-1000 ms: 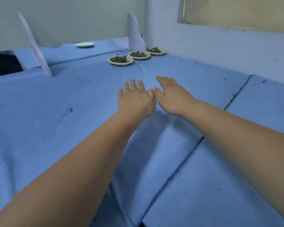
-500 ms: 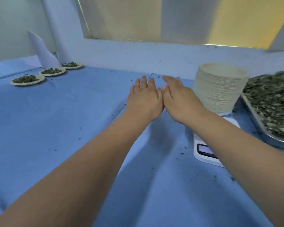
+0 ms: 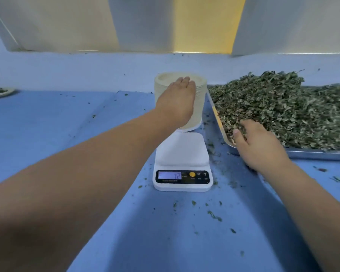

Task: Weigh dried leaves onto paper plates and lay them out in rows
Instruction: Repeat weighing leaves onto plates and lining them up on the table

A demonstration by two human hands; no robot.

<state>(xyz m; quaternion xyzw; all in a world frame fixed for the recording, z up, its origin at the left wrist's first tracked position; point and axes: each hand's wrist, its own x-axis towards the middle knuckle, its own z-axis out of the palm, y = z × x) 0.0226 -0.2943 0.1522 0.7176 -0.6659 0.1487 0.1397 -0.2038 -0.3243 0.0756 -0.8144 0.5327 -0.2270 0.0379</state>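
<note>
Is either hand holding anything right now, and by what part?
Nothing clearly held. The left hand lies atop the plate stack; right hand digs into the dried leaves, grip hidden.

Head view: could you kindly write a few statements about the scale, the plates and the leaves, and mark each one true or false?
1. A paper plate sits on the white digital kitchen scale. False: its platform is bare.
2. The left hand rests on top of the tall stack of beige paper plates. True.
3. The right hand touches the dried green leaves at the near left corner of the shallow metal tray. True.
4. The tray lies left of the scale. False: it lies to the right of it.
5. No filled plate is in view. False: one leaf-filled paper plate shows at the far left edge.
</note>
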